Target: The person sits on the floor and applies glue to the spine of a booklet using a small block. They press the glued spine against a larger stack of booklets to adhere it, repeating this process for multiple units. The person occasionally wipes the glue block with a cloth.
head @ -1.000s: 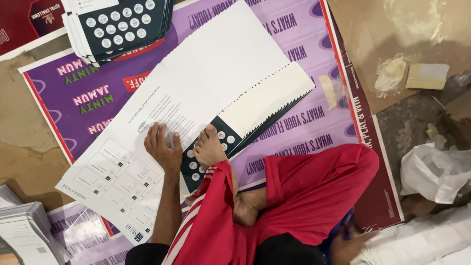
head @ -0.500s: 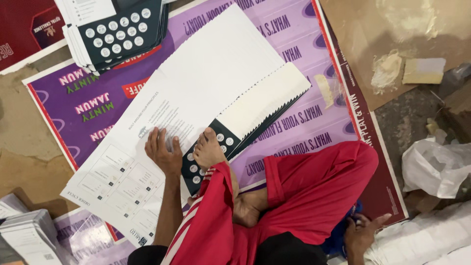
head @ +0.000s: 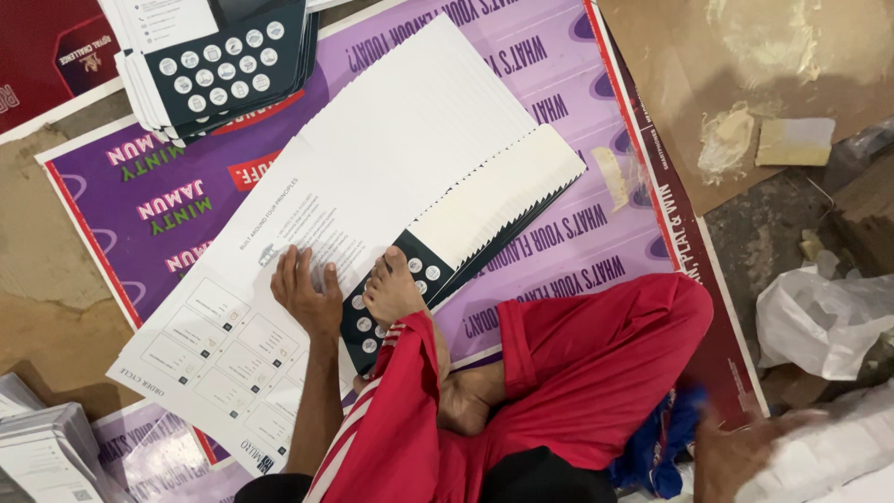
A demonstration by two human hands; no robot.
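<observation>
My left hand (head: 303, 293) lies flat on a large white printed sheet (head: 279, 279), fingers spread, holding nothing. That sheet tops a fanned stack of white sheets (head: 438, 130) spread over a purple poster (head: 168, 186) on the floor. My bare foot (head: 391, 289) rests on a fanned stack of dark leaflets with white dots (head: 484, 200), just right of that hand. My right hand (head: 736, 456) is blurred at the lower right, beside a white pile (head: 829, 456). Whether it grips anything is unclear. My red-clothed leg (head: 596, 373) is folded between the hands.
Another stack of dark dotted leaflets (head: 223, 65) sits at the top left. Bundles of white leaflets (head: 47, 447) lie at the bottom left. A white plastic bag (head: 819, 317) is at the right, brown cardboard (head: 745, 84) at the top right, and blue cloth (head: 666, 447) by my leg.
My right hand has come into view at the lower right and moved toward the white pile. My left hand and foot stay pressed on the sheets.
</observation>
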